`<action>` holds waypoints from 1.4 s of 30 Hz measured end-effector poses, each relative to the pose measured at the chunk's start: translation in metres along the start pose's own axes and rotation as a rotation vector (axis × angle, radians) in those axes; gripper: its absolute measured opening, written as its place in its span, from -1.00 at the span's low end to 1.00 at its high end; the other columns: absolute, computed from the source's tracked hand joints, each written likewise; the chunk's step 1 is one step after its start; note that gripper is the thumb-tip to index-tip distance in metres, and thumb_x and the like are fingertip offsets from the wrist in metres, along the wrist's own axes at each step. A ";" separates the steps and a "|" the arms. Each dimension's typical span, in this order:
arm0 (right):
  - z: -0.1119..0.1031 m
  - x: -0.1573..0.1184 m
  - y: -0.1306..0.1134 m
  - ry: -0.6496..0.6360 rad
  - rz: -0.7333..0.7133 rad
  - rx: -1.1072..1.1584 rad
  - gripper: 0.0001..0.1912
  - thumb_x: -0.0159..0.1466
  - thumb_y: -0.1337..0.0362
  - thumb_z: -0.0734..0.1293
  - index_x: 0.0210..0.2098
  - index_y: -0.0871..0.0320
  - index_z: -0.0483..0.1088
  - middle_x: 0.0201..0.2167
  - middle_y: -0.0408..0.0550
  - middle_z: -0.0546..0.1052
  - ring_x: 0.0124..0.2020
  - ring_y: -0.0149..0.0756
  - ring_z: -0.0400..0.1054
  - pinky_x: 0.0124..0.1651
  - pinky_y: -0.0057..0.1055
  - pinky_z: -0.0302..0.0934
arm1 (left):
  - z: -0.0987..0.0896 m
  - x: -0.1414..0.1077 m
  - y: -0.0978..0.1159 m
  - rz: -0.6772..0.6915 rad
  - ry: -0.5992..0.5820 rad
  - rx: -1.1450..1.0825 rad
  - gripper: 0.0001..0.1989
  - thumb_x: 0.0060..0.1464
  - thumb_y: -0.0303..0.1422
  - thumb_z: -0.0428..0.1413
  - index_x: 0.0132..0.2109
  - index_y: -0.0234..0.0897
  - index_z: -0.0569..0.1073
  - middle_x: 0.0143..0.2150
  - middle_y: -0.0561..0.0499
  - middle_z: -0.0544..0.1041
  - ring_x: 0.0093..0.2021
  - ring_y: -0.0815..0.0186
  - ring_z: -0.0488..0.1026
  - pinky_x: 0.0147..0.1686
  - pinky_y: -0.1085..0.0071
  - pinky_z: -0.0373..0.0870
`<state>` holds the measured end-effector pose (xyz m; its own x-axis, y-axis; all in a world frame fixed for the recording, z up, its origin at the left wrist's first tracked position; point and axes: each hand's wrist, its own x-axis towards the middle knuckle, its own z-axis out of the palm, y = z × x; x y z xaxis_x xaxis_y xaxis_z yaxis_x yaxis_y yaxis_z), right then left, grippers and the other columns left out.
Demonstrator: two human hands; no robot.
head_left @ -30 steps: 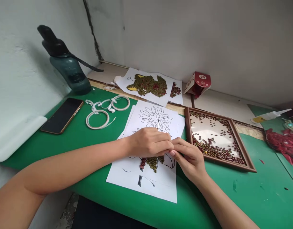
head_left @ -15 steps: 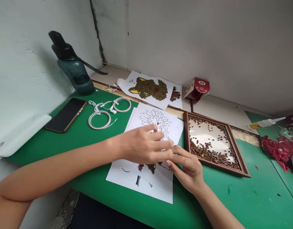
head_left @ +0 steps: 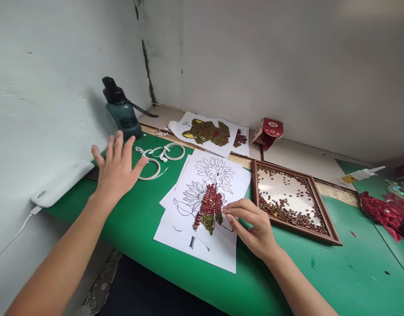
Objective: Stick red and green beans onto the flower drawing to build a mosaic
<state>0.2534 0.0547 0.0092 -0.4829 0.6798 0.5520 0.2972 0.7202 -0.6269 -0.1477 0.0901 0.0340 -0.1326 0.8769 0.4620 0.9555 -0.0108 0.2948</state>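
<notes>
My left hand (head_left: 118, 169) hovers with fingers spread over the dark phone (head_left: 92, 174), which it mostly hides, and holds nothing. Over the right side of a flower drawing (head_left: 185, 224), my right hand (head_left: 254, 226) has its thumb and fingertips pinched together. Whatever is in that pinch, if anything, is too small to make out. Red beans (head_left: 211, 201) and green beans (head_left: 207, 221) cover part of the lower flower and leaves on the paper. Beside my right hand lies a brown framed tray (head_left: 333, 226) of loose mixed beans (head_left: 281, 210).
A dark water bottle (head_left: 124, 116) stands by the left wall, near rolls of white tape (head_left: 174, 151). A white device (head_left: 62, 184) lies at the left. Behind are a bean picture (head_left: 210, 131) and a red box (head_left: 271, 129). A glue bottle (head_left: 362, 174) is far right.
My left hand has left the drawing and swung left to the phone, its fingers spreading. The beans on the paper now show. My right hand stays at the drawing. The view has shifted slightly.
</notes>
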 end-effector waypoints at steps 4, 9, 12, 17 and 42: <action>-0.004 0.002 0.000 0.073 0.025 -0.058 -0.78 0.35 0.49 0.38 -0.12 0.06 0.57 -0.21 -0.03 0.65 -0.18 -0.22 0.56 -0.15 -0.26 0.45 | -0.001 0.005 0.098 0.396 0.225 -0.273 -0.52 0.43 -0.07 -0.07 0.37 -0.12 0.26 0.42 -0.15 0.37 0.42 0.01 0.31 0.46 -0.15 0.02; -0.006 0.005 0.006 0.178 0.086 -0.118 -0.89 0.35 0.40 0.40 -0.24 0.07 0.56 -0.31 -0.07 0.63 -0.32 -0.25 0.53 -0.30 -0.36 0.40 | 0.054 0.003 0.183 1.202 0.290 -0.401 -0.73 0.34 -0.29 0.04 0.14 -0.08 0.44 0.18 0.07 0.58 0.08 0.29 0.50 0.18 0.20 0.28; -0.007 0.006 0.010 0.175 0.136 -0.120 -0.89 0.36 0.39 0.38 -0.28 0.09 0.54 -0.34 -0.07 0.61 -0.34 -0.25 0.52 -0.32 -0.37 0.39 | 0.088 -0.004 0.188 1.287 0.221 -0.440 -0.76 0.35 -0.33 0.05 0.10 -0.13 0.48 0.14 0.06 0.60 0.03 0.33 0.49 0.06 0.26 0.33; -0.006 0.006 0.008 0.114 0.139 -0.130 -0.88 0.37 0.43 0.37 -0.20 0.09 0.53 -0.28 -0.03 0.61 -0.31 -0.26 0.51 -0.27 -0.36 0.39 | 0.104 -0.013 0.173 1.233 0.163 -0.526 -0.72 0.32 -0.36 0.08 0.13 -0.18 0.46 0.07 0.03 0.62 0.05 0.32 0.50 -0.01 0.27 0.35; -0.002 0.001 0.007 0.008 0.165 -0.010 -0.74 0.43 0.44 0.32 -0.09 0.03 0.62 -0.13 0.02 0.64 -0.19 -0.20 0.57 -0.24 -0.37 0.44 | 0.104 -0.015 0.175 1.254 0.129 -0.571 -0.78 0.32 -0.50 0.08 0.03 -0.14 0.48 -0.11 0.12 0.66 -0.17 0.41 0.53 -0.12 0.34 0.34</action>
<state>0.2570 0.0615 0.0066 -0.4204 0.7898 0.4466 0.3796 0.6002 -0.7040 0.0488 0.1248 -0.0088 0.6732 0.0850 0.7346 0.2183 -0.9720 -0.0876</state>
